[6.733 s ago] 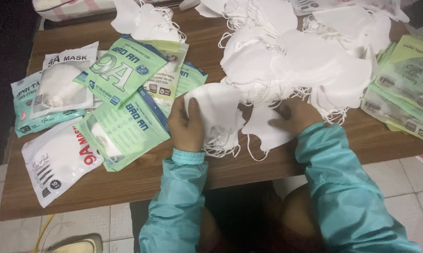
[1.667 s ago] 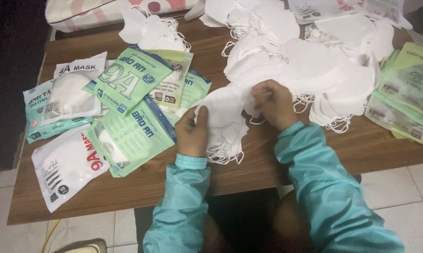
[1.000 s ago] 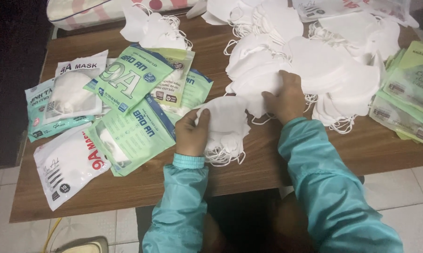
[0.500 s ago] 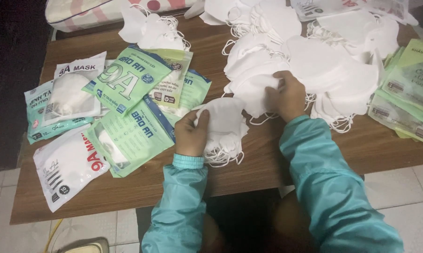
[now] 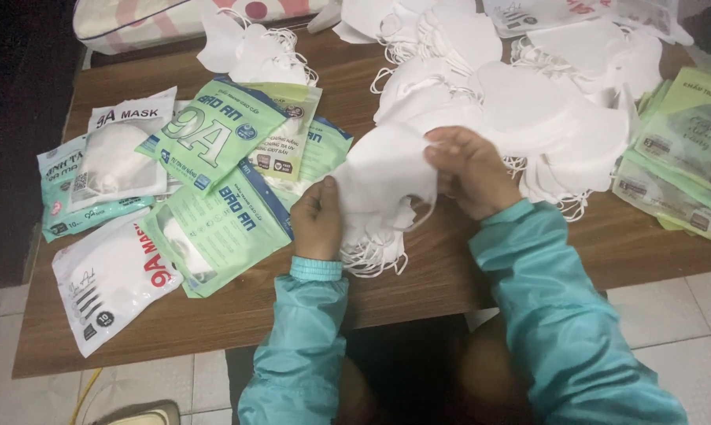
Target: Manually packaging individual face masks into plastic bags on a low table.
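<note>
Head view: two hands in teal sleeves work at the near edge of a wooden surface (image 5: pixel 450 267).
Left hand (image 5: pixel 317 220): closed on a small stack of white face masks (image 5: pixel 379 205), thumb on top, seemingly to keep the edges lined up.
Right hand (image 5: pixel 469 169): fingers pinch the top mask of that stack at its upper edge, apparently laying it flat on the rest.
Loose masks (image 5: pixel 544 118): big heap just behind the hands, ear loops tangled.
Green packets (image 5: pixel 214 189): filled, overlapping at left beside white packets (image 5: pixel 107 271).
Flat green packets (image 5: pixel 686 149): stacked at right.
Room: pale tiled floor (image 5: pixel 670 315); striped cushion (image 5: pixel 158 20) behind.
</note>
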